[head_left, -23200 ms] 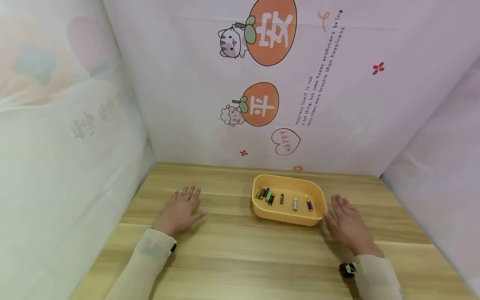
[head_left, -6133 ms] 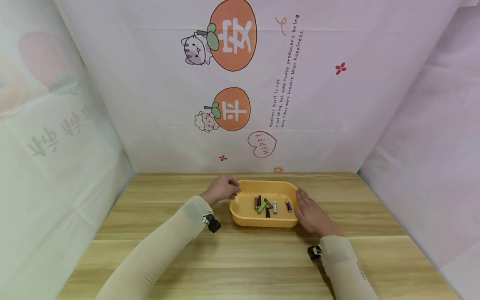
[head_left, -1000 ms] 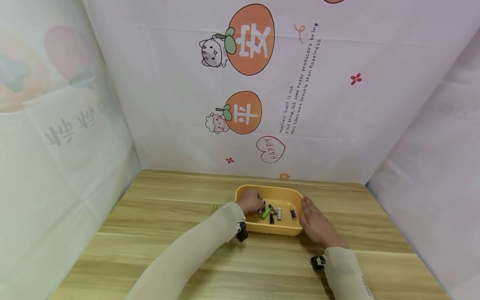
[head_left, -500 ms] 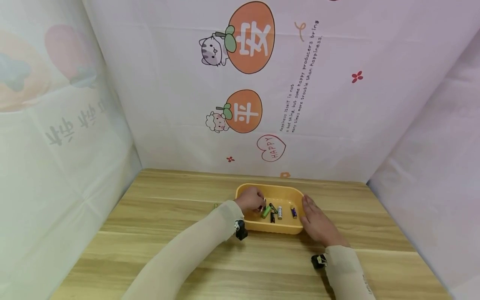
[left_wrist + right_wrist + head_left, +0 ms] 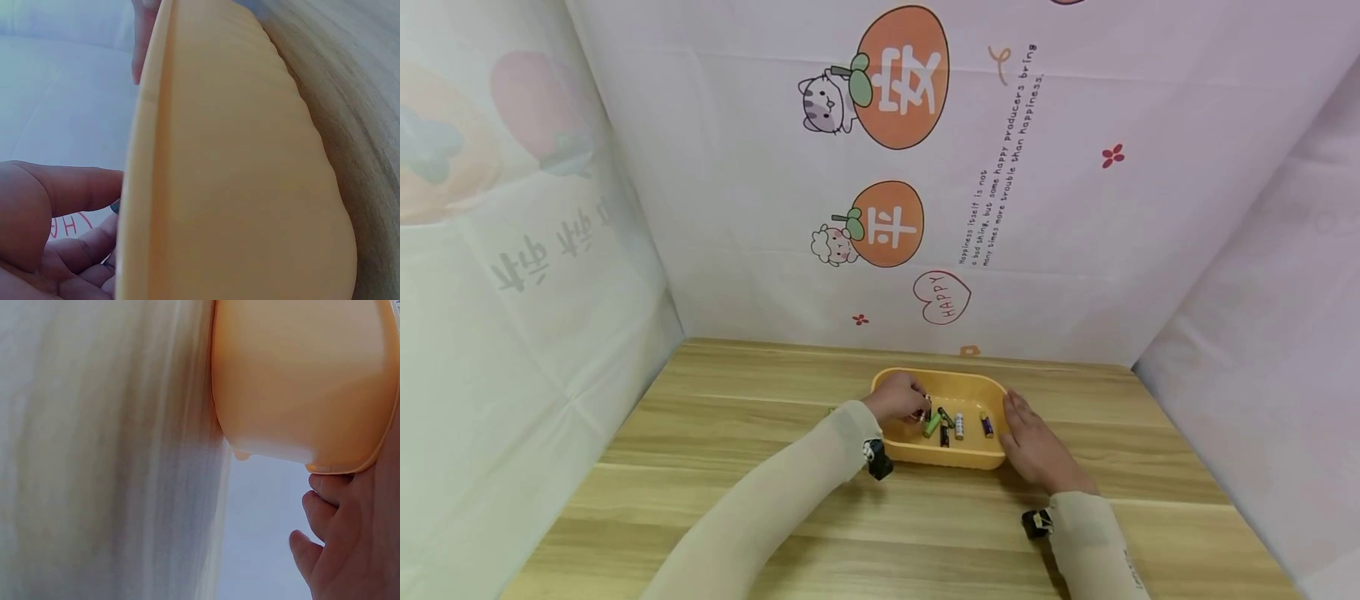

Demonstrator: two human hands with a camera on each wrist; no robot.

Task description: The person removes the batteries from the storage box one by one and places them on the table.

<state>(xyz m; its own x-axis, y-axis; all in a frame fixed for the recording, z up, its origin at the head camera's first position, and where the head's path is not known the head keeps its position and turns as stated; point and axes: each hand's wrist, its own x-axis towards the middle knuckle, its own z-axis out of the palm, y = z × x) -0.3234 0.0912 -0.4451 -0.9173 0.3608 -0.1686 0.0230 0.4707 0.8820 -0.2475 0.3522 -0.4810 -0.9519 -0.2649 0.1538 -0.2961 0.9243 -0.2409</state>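
Observation:
A yellow plastic tray stands on the wooden table with several small batteries inside. My left hand reaches over its left end, thumb and fingers pinching a red battery low in the tray. From the left wrist, the tray wall hides the fingertips; a dark battery end shows by the thumb. Beside that hand lie a bright green battery, a black one and a white one. My right hand rests with straight fingers along the tray's right end.
Left of the tray, a green battery lies on the table, mostly hidden by the left sleeve. A purple battery lies near the tray's right end. Printed cloth hangs behind the table and along both sides.
Both hands were on the table at first, then at the tray's ends. The green battery came to lie left of the tray, and my left hand went inside. Lately it shifts only slightly.

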